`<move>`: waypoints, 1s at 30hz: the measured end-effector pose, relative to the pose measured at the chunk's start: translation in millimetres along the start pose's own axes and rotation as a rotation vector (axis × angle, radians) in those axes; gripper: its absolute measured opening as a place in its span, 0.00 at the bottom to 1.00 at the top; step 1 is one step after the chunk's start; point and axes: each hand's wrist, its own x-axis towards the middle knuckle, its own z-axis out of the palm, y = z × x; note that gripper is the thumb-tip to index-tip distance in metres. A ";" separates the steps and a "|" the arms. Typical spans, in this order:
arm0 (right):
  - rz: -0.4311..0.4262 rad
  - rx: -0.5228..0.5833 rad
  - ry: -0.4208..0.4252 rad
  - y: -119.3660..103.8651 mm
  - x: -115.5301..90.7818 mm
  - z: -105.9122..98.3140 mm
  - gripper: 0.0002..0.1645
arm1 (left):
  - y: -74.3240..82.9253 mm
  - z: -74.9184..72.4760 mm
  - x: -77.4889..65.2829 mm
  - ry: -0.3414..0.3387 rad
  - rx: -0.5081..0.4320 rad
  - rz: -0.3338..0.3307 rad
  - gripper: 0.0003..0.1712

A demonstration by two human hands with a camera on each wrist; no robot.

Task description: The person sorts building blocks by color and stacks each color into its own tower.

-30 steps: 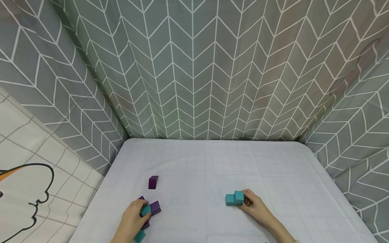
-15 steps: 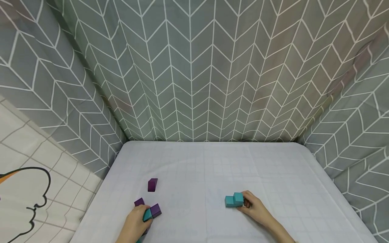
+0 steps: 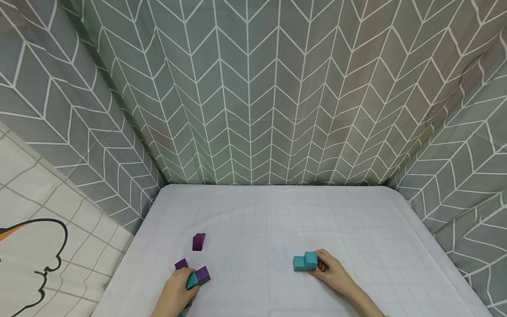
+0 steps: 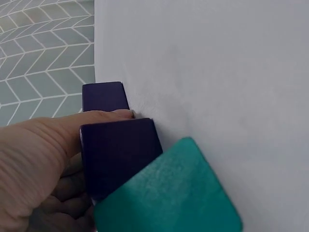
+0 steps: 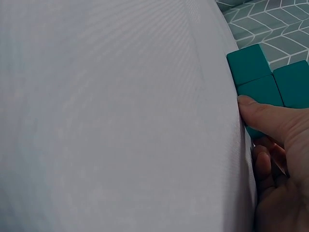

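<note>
In the head view, my left hand [image 3: 174, 291] holds a teal block [image 3: 192, 281] between thumb and fingers. A purple block [image 3: 203, 275] touches its right side, and another purple block [image 3: 181, 263] shows beyond the fingers. The left wrist view has a purple block [image 4: 116, 159] and a teal block [image 4: 169, 193] close to the camera, on the near side of the thumb. My right hand [image 3: 332, 270] pinches the lower teal block [image 5: 260, 91] of a small group. One teal block [image 3: 310, 257] sits on top of it, and another teal block [image 3: 299, 263] stands at its left.
A lone purple block [image 3: 199, 241] lies farther back on the white-covered table [image 3: 253, 220]. Patterned grey curtains [image 3: 253, 110] enclose the back and sides. A white checked cloth with a cartoon drawing [image 3: 35, 255] hangs at the left.
My left hand has shifted slightly right, and more of the purple block beyond its fingers shows. The head view has tilted a little. My right hand keeps its hold in place.
</note>
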 end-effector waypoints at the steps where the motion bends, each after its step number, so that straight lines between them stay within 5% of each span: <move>1: 0.003 0.002 0.000 0.0 0.1 0.0 0.21 | -0.3 0.0 0.3 0.006 0.000 0.001 0.19; 12: 0.018 0.034 0.004 -3.6 0.5 -2.0 0.23 | 6.6 -12.7 18.6 0.123 0.005 0.054 0.19; 18: 0.028 0.006 -0.003 -15.9 0.3 -3.9 0.22 | 13.4 -29.0 33.5 0.239 0.018 0.137 0.21; 23: 0.017 0.028 0.005 -29.7 -0.3 -5.8 0.21 | 24.3 -44.0 44.4 0.263 0.010 0.145 0.22; 30: 0.014 -0.016 -0.010 -3.6 -0.7 0.6 0.22 | 49.0 -52.7 67.6 0.288 0.008 0.224 0.21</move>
